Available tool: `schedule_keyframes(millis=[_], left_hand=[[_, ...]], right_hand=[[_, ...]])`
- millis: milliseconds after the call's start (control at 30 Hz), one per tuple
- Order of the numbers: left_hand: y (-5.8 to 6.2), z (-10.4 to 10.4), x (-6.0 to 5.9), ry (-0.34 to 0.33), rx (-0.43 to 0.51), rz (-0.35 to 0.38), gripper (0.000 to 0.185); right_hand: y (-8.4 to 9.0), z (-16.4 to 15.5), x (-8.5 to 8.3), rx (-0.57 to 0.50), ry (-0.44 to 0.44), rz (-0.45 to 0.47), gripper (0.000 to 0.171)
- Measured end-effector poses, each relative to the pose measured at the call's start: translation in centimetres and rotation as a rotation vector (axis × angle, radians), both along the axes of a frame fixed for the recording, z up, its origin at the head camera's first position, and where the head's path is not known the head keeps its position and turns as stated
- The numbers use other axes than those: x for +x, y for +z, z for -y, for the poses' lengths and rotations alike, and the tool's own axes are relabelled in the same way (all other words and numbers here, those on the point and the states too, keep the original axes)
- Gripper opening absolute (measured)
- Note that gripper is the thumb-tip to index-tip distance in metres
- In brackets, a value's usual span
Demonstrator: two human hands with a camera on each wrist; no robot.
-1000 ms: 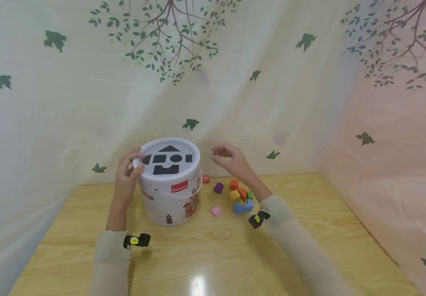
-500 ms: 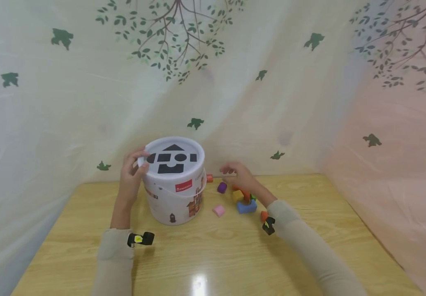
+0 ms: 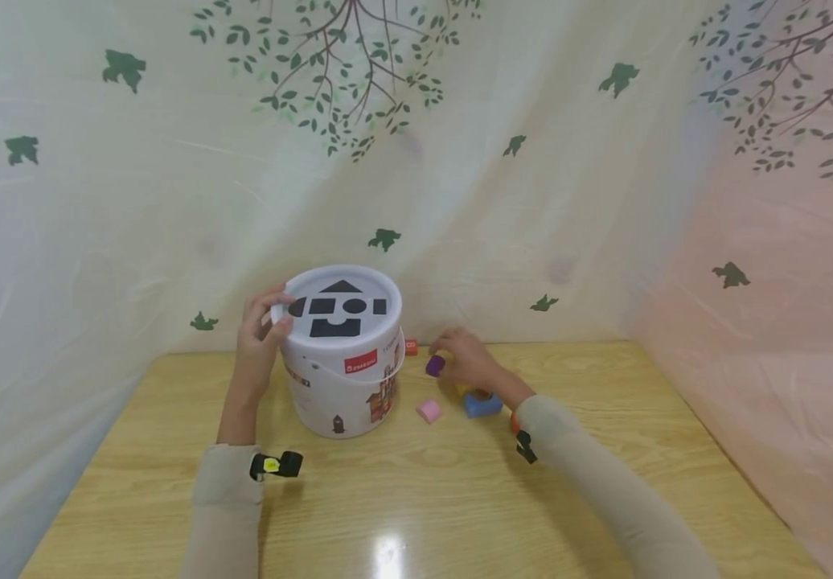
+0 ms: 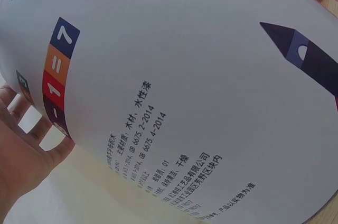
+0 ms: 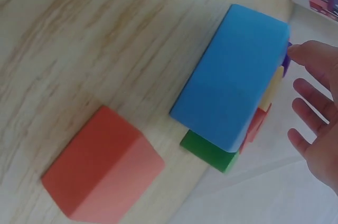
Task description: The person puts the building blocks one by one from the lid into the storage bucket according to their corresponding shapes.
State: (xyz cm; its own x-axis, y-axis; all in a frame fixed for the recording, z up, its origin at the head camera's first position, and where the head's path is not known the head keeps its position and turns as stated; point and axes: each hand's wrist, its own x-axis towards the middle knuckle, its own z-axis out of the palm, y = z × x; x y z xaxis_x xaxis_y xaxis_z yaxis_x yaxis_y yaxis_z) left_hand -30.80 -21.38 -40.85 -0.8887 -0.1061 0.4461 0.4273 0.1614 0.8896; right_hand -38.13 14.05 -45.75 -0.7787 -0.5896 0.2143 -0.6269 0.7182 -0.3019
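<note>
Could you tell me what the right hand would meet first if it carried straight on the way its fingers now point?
Most likely the purple block: the right hand reaches toward it, fingertips right at it, though contact is unclear.

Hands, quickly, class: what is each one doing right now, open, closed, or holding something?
Left hand: grips the rim of the white bucket.
Right hand: open, fingers spread, reaching at the purple block; no grip shows.

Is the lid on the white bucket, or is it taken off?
On. The lid, with its black shape cut-outs, sits flat on top of the upright white bucket, and the left hand holds its rim.
</note>
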Motion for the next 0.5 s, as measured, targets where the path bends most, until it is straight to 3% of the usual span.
schedule_keyframes(millis=[200,500], left_hand=[[0.0,0.1,-0.1,-0.003,0.004,-0.005,0.039],[-0.2,0.1,-0.1,-0.006,0.006,-0.01,0.039]], right_hand=[[-0.4,0.2,0.0,0.029,-0.006,-0.052,0.037],[-1.2,0.5,-0.3,0.083,-0.038,-0.037,0.038]])
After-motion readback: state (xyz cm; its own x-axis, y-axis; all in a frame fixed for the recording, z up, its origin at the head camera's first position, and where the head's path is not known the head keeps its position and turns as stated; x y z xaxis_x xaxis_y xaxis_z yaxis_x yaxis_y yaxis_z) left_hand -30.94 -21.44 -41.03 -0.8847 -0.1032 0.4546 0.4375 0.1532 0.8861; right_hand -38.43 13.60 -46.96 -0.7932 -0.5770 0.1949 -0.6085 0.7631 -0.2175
